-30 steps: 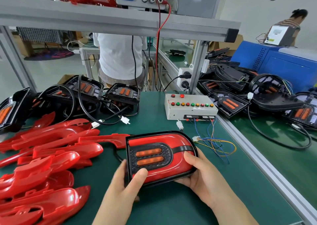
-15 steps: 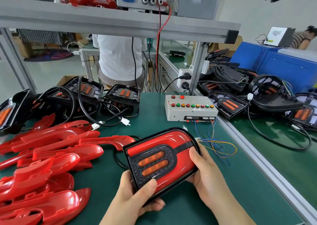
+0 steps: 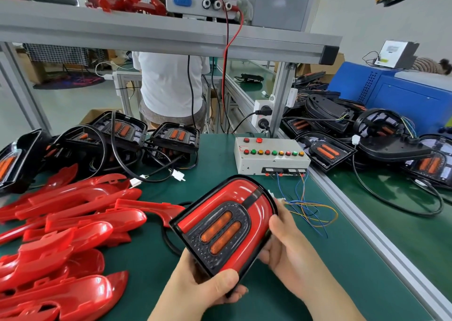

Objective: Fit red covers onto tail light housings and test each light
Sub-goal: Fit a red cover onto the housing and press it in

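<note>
Nearest, the left hand (image 3: 203,293) grips the tail light housing (image 3: 220,254) at its six o'clock edge, thumb on top. The right hand (image 3: 291,254) clasps its three o'clock side, holding it tilted above the surface (image 3: 354,259). The red cover (image 3: 244,193) looks seated, though its far seam is hard to judge. Best to press around the whole rim and check for gaps before connecting to the test box (image 3: 271,155) at one o'clock.
</note>
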